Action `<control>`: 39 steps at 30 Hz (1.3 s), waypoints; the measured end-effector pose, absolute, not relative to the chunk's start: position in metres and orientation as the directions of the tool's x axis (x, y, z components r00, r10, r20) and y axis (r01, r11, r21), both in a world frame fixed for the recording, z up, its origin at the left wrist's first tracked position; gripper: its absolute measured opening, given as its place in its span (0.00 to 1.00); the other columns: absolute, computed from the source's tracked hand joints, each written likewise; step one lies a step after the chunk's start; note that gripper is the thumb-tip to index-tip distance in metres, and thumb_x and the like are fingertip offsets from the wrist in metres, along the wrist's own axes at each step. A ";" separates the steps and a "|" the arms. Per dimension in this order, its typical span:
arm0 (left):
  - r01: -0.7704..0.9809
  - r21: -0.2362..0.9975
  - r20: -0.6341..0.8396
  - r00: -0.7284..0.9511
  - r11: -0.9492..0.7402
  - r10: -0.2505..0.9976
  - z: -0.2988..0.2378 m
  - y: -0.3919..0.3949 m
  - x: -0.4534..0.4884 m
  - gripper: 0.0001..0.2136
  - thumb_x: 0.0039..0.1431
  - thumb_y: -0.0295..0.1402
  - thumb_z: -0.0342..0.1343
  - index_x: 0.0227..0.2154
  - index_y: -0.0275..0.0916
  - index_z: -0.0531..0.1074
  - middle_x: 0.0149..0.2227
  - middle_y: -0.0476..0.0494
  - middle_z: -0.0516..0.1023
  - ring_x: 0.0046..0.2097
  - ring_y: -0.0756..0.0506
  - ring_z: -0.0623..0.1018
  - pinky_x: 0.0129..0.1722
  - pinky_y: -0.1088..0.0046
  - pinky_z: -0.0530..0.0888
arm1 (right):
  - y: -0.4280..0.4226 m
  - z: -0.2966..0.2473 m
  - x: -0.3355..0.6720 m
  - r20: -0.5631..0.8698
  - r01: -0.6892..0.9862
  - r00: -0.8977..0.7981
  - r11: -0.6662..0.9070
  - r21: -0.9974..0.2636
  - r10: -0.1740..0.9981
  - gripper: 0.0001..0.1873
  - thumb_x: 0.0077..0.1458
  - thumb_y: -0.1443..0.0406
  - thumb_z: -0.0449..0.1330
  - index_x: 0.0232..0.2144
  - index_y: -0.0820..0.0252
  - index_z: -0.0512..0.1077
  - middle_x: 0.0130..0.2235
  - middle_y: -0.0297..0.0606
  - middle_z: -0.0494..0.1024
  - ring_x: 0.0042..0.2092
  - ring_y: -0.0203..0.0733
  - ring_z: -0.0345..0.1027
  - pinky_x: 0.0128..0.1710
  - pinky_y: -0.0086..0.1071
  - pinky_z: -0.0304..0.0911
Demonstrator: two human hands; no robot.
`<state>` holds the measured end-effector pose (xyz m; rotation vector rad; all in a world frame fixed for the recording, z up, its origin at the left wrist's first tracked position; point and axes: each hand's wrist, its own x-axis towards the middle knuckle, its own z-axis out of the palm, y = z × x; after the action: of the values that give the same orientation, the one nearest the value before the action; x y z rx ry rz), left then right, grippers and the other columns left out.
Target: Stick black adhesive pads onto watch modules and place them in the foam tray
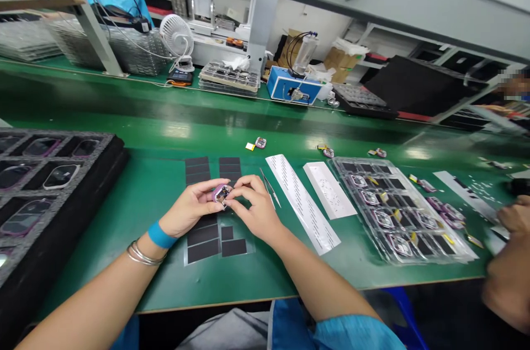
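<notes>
Between my two hands is a small purple-rimmed device housing (222, 194) with its electronic inside showing. The fingers and thumb of my left hand (194, 203) grip its left edge. At its right side my right hand (254, 206) pinches with thumb and forefinger; whether it grips the housing or a tiny part there is hidden. Under my hands lie sheets of black adhesive pads (202, 251). Tweezers (271, 190) rest just right of my right hand, beside a white strip of small black labels (302, 203).
A white box (329, 190) and a clear tray (383, 256) of housings stand to the right. Foam trays (62, 217) with screens fill the left. Loose housings with batteries (260, 143) lie farther back. A co-worker's hand (515, 220) is at the right edge.
</notes>
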<state>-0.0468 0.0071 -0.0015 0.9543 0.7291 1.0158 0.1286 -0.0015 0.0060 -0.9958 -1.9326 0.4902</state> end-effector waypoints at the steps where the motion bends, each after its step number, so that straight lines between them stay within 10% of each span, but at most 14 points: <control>1: -0.360 0.908 -0.073 0.368 0.214 0.927 -0.001 0.007 -0.047 0.23 0.39 0.24 0.67 0.43 0.40 0.76 0.41 0.42 0.80 0.39 0.46 0.78 0.43 0.70 0.73 | -0.001 0.006 0.129 0.525 0.457 -0.290 0.597 -0.659 0.800 0.02 0.52 0.69 0.61 0.29 0.56 0.73 0.37 0.37 0.67 0.42 0.40 0.63 0.44 0.36 0.62; 15: -0.430 0.876 -0.058 0.357 0.219 0.932 -0.003 0.008 -0.045 0.21 0.42 0.24 0.66 0.43 0.41 0.75 0.40 0.44 0.79 0.39 0.48 0.78 0.43 0.75 0.73 | -0.004 0.016 0.126 0.549 0.560 -0.343 0.635 -0.532 0.762 0.04 0.57 0.67 0.54 0.31 0.57 0.68 0.39 0.40 0.69 0.44 0.42 0.61 0.47 0.38 0.60; 24: -0.517 0.813 -0.047 0.399 0.267 0.916 0.004 0.004 -0.044 0.19 0.44 0.26 0.65 0.42 0.41 0.71 0.41 0.44 0.77 0.41 0.42 0.79 0.42 0.67 0.74 | 0.017 0.057 0.272 0.692 0.829 0.458 0.012 -0.559 0.558 0.08 0.49 0.64 0.58 0.30 0.62 0.74 0.33 0.42 0.76 0.38 0.47 0.69 0.45 0.45 0.60; 31: -0.509 0.835 -0.013 0.357 0.207 0.934 -0.001 0.001 -0.039 0.20 0.38 0.23 0.67 0.38 0.38 0.72 0.39 0.45 0.77 0.38 0.48 0.78 0.39 0.74 0.74 | -0.002 0.032 0.150 0.564 0.532 -0.199 0.572 -0.625 0.801 0.06 0.53 0.64 0.60 0.35 0.54 0.76 0.37 0.36 0.79 0.41 0.41 0.71 0.46 0.38 0.63; 39: -0.492 0.850 0.003 0.359 0.186 0.933 -0.006 -0.001 -0.033 0.20 0.35 0.20 0.68 0.35 0.38 0.72 0.34 0.48 0.75 0.34 0.52 0.75 0.34 0.78 0.73 | -0.006 0.018 0.133 0.650 0.559 -0.260 0.660 -0.502 0.714 0.06 0.56 0.67 0.57 0.32 0.54 0.75 0.34 0.35 0.80 0.38 0.41 0.72 0.47 0.42 0.61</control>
<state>-0.0332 -0.0007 -0.0062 0.8886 0.6066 1.0947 0.1326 -0.0064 0.0180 -0.9953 -1.9468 0.2103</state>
